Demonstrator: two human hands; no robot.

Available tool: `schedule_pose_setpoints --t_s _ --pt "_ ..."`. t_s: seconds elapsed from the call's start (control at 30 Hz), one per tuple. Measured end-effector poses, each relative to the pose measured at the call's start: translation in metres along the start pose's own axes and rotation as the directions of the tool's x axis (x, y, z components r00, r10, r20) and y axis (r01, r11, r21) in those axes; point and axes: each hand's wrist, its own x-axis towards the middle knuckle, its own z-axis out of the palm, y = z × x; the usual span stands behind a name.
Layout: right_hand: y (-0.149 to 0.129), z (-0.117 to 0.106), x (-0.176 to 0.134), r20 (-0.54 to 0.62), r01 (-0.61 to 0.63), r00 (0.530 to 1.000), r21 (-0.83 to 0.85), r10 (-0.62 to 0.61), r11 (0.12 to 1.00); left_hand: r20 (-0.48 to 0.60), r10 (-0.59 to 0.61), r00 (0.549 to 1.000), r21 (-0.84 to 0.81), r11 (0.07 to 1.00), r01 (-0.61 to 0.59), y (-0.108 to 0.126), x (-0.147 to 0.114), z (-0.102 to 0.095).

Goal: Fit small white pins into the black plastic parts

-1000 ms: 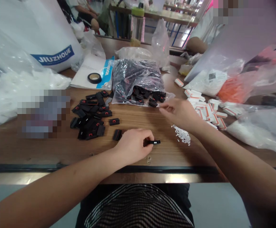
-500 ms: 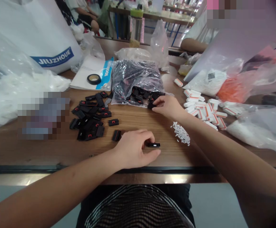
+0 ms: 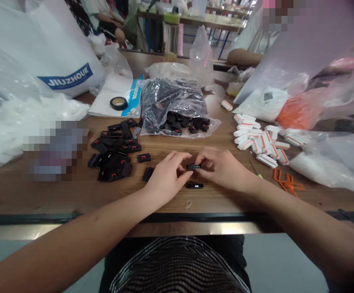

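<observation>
A black multi-pin connector housing (image 3: 193,166), its rows of cavities facing me, is held just above the table between my two hands. My right hand (image 3: 218,166) pinches its right end between thumb and fingers. At the left end, my left hand (image 3: 167,174) curls its thumb and fingers around the housing. Just below them on the table lies a second black connector (image 3: 195,186) with small white pieces in its face. A single black connector (image 3: 147,174) lies beside my left hand, partly covered by it.
Left is a heap of black connectors (image 3: 112,152); behind it, black tape (image 3: 119,103) rests on a booklet (image 3: 100,108). An open plastic bag of connectors (image 3: 173,97) lies ahead. White-and-orange parts (image 3: 258,138), orange clips (image 3: 287,181) and plastic bags (image 3: 332,162) are right.
My right hand has come back from the bag's mouth with a black connector housing. My left hand has moved up and off the connector on the table, meeting the right hand.
</observation>
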Motion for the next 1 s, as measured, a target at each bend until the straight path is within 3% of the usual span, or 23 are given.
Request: schedule_pose_setpoints --t_s 0.17,0.3,0.37,0.47,0.57,0.73,1.0 --pt "-0.004 0.005 -0.001 -0.012 0.009 1.0 0.005 -0.009 1.0 0.011 0.047 0.999 0.067 0.997 -0.047 -0.002 0.003 0.0" --pt "0.008 -0.016 -0.01 -0.062 -0.017 0.998 0.047 0.02 0.999 0.047 -0.051 0.998 0.173 0.984 0.042 0.0 0.003 -0.002" --pt "0.02 -0.033 -0.026 -0.137 -0.143 0.98 0.017 0.144 0.99 0.052 -0.111 0.992 0.205 0.974 0.098 0.002 0.002 -0.003" --pt "0.039 -0.053 -0.058 -0.101 -0.431 0.901 -0.108 0.421 0.896 0.064 -0.133 0.989 0.243 0.963 0.114 0.003 0.002 -0.003" --pt "0.047 -0.056 -0.084 -0.063 -0.528 0.849 -0.125 0.524 0.84 0.077 -0.108 0.991 0.273 0.958 0.083 0.004 0.002 -0.003" --pt "0.041 -0.041 -0.098 -0.109 -0.482 0.872 -0.023 0.477 0.876 0.085 -0.107 0.991 0.277 0.958 0.08 0.004 0.002 -0.003" --pt "0.061 -0.047 -0.104 -0.091 -0.37 0.928 -0.123 0.36 0.921 0.098 -0.137 0.986 0.27 0.957 0.106 0.003 0.001 -0.003"
